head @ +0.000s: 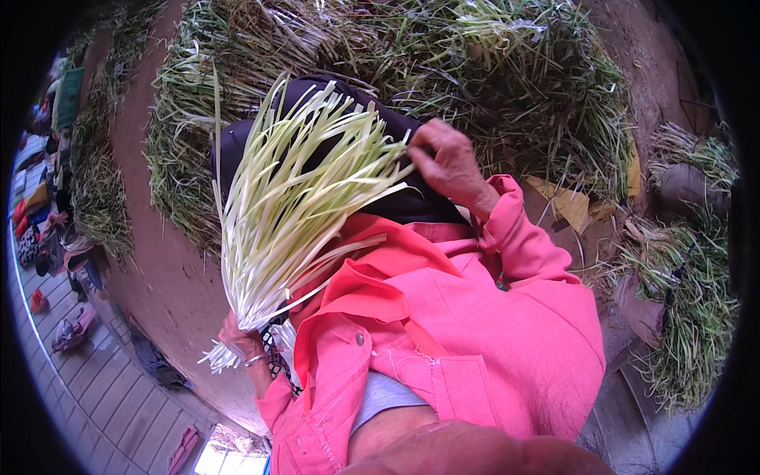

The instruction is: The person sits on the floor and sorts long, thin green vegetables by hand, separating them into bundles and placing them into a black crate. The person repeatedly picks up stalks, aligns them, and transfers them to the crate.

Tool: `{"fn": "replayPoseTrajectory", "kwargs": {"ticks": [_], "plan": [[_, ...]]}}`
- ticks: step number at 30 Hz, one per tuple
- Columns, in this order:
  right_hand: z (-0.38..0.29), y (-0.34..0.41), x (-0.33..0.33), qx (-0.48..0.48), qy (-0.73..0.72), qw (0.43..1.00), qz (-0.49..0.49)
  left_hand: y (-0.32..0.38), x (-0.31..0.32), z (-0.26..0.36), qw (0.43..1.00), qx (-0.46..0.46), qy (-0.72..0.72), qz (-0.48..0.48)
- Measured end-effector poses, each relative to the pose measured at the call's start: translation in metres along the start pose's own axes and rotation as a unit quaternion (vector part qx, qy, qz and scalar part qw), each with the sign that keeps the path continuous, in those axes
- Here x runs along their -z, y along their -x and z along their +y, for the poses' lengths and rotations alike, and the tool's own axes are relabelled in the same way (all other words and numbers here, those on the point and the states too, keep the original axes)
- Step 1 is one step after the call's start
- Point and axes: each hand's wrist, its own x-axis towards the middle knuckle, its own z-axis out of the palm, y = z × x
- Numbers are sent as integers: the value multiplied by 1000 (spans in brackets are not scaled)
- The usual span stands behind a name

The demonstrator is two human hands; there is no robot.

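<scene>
A fanned bundle of pale yellow-green leaves with white stalks, like blanched garlic chives, lies slanting over my lap. My left hand, with a bangle at its wrist, grips the bundle near the white stalk ends, which stick out below the fist. The leaf tips spread up and to the right across my dark trousers. At the right-hand tips of the fan is my right hand, its fingers curled and thumb close to the forefinger. Whether a leaf is pinched between them is hard to see.
A large heap of green leafy stalks lies in front of my knees, with more stacked along the left. Further bunches lie at the right, near yellowish scraps. Bare brown ground runs along the left. Clothes and bags hang beyond it.
</scene>
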Motion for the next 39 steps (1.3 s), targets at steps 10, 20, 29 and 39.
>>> {"fn": "replayPoseTrajectory", "kwargs": {"ticks": [10,20,29,39], "plan": [[-1,3,11,-140,-309,934,-110,2,-3,-6,1000,-4,-13,-3],[-5,1,-11,11,-40,999,-2,4,-3,-3,1000,10,-19,-16],[17,-22,21,-182,19,983,6,6,-6,-6,1000,-2,-20,-4],[-54,-39,-6,142,-48,986,-78,9,-1,-4,999,16,-39,-20]]}}
